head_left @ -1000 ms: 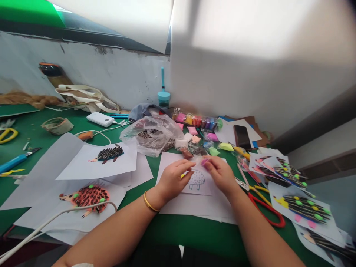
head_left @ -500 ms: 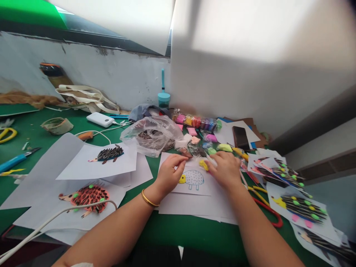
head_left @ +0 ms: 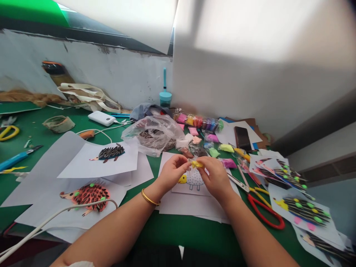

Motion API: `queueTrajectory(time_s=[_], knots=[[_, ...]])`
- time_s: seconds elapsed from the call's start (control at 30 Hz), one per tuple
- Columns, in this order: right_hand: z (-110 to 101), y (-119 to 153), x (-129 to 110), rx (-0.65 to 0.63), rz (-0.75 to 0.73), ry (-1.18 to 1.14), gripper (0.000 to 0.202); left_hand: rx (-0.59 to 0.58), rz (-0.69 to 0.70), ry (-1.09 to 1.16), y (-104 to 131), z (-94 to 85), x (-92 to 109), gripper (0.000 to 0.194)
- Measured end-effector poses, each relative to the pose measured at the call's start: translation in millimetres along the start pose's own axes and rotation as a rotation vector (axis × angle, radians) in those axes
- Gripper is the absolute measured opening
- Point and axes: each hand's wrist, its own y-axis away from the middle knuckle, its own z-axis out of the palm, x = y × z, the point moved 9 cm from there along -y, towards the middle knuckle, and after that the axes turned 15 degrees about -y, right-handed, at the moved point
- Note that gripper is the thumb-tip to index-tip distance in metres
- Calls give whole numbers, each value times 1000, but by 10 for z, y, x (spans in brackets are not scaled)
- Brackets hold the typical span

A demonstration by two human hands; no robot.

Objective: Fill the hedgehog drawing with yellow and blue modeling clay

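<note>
above the drawing [head_left: 194, 179], left hand [head_left: 170, 174] and right hand [head_left: 216, 177] pinch yellow clay [head_left: 197, 164], seemingly wrapped; light fingertip pressure should avoid squashing it.

You are in what looks like a craft workspace, though whether it belongs to a home, school or studio you cannot tell. Your green worktop [head_left: 172, 231] carries packets of coloured clay [head_left: 213, 138] beyond your hands [head_left: 194, 176], red-handled scissors [head_left: 257, 198] beside your right one, and hedgehog pictures [head_left: 87, 194] to either side. A scuffed wall [head_left: 125, 74] rises behind, below a window [head_left: 116, 35].
</note>
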Motion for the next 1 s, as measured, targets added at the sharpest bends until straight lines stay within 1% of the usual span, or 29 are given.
queueTrajectory(time_s=[0.1,0.17,0.3,0.4,0.57,0.67,0.8,0.87,1.0], knots=[[39,15,-4,-5,12,8,32,-14,-48,104,-6,10,-17,23],[63,24,-4,-20,10,2,33,-6,-64,152,-10,-1,-35,26],[116,32,-17,-55,19,-53,27,-2,-84,162,-11,-11,-64,35],[141,33,-25,-79,31,-84,22,10,-99,167,-3,-25,-64,38],[71,28,-50,-24,18,-93,17,42,-101,206,2,-53,-47,37],[49,25,-72,-4,9,-88,16,79,-77,163,0,-84,-34,33],[51,22,-78,2,4,-79,14,152,-10,3,13,-141,29,28],[54,21,-54,3,13,-83,14,125,-17,-17,16,-113,24,30],[23,23,15,38,40,-75,14,-47,-149,94,20,41,-122,42]])
